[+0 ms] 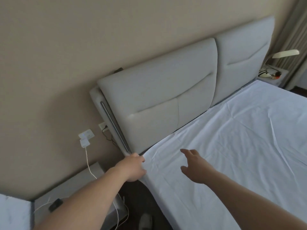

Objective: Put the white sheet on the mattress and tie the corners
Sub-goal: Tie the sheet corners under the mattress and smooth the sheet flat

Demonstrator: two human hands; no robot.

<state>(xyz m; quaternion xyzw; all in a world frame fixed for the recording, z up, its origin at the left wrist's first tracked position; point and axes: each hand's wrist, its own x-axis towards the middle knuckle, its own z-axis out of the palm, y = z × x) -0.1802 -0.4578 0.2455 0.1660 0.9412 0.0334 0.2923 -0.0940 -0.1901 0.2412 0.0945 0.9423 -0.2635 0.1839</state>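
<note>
**Two hands at the corner of the bed**

Down at 7 o'clock, close to us, a grey bedside table [74, 185] stands by the wall. A small dark thing [55, 204] lies on it, too blurry to name. A thin white cable [88, 165] runs across the table and up the wall to a white charger [84, 143], which is plugged in at 9 o'clock.

The left hand [133, 168] reaches out just below the middle, at the near corner of the bed. Its fingers are curled and they grip the edge of the white sheet [232, 146] right at that corner. The corner of the sheet bunches up a little where the hand holds it.

The right hand [195, 168] is beside it, toward 5 o'clock. Its fingers are spread and loose, and it holds nothing. It is just above the sheet; I cannot tell if it touches.

The white sheet lies spread over the mattress [150, 183], from the middle out to 3 o'clock and down to 5 o'clock. It is mostly flat, with long creases and small wrinkles. At the near side it hangs over the mattress edge.

Farther away, from the middle up to 1 o'clock, a padded grey headboard [166, 90] leans on the tan wall [66, 47]. It has two big cushions side by side.

Farthest off, at 2 o'clock, a white lamp [284, 53] stands on another small table [280, 79], next to a striped curtain [294, 30].
</note>
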